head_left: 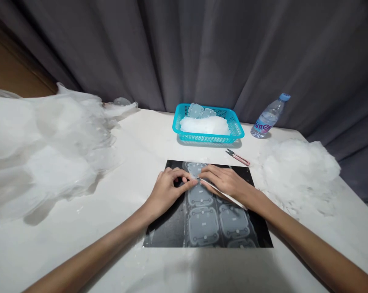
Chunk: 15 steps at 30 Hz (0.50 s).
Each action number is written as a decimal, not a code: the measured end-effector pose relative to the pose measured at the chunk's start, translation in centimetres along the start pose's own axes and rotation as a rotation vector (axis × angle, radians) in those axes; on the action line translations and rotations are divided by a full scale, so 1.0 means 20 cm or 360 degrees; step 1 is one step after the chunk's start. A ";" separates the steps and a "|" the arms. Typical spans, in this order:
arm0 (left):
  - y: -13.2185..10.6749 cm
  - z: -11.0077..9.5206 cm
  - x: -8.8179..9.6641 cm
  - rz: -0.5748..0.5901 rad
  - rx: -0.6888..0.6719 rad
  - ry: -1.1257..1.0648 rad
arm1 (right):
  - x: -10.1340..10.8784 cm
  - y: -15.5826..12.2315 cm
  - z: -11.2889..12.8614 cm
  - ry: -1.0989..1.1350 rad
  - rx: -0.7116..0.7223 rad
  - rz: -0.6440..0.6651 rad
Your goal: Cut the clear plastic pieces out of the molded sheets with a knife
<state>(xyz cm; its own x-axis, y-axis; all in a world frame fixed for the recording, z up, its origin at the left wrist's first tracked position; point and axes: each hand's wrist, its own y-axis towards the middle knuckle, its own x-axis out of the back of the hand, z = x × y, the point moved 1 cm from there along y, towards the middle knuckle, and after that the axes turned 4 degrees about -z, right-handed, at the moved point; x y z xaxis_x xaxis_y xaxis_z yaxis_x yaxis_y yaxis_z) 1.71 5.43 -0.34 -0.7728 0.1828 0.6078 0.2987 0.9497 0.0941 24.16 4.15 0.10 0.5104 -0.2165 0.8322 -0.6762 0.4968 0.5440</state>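
A translucent plastic sheet (pixel 204 224) with rounded-square shapes lies on a black mat (pixel 168 232) in front of me. My left hand (pixel 171 185) is closed, thumb and forefinger pinched at the sheet's upper part. Beside it, my right hand (pixel 223 181) grips a slim white-handled tool (pixel 233 198). Its narrow tip meets the sheet next to my left fingertips; I cannot tell whether it is a blade or tweezers. Fingers of both hands hide part of the upper shapes.
Behind the mat stands a turquoise basket (pixel 208 139) holding cut translucent pieces (pixel 205 124). Pink-handled thread snips (pixel 240 158) lie before a water bottle (pixel 268 118). Filmy plastic heaps rise at left (pixel 49 150) and right (pixel 300 171). A grey curtain (pixel 196 53) hangs behind.
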 end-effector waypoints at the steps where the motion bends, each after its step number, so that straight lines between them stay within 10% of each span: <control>1: 0.00 0.00 0.00 0.0008 0.0008 -0.0032 | -0.01 0.00 0.00 0.0017 -0.0002 0.0009; 9: 0.01 -0.01 -0.01 0.0142 0.0042 -0.0018 | 0.08 -0.01 -0.20 0.0417 -0.0967 -0.0433; 15: 0.00 -0.02 0.03 0.0002 0.0074 -0.0051 | 0.18 0.02 -0.15 0.0750 -0.1062 -0.0346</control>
<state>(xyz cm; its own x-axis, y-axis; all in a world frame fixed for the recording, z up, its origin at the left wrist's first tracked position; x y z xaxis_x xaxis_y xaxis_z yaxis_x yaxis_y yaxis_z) 1.54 5.43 0.33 -0.7903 0.1915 0.5821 0.2738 0.9602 0.0558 27.36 6.10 2.88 0.8613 -0.0653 0.5039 -0.1573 0.9088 0.3865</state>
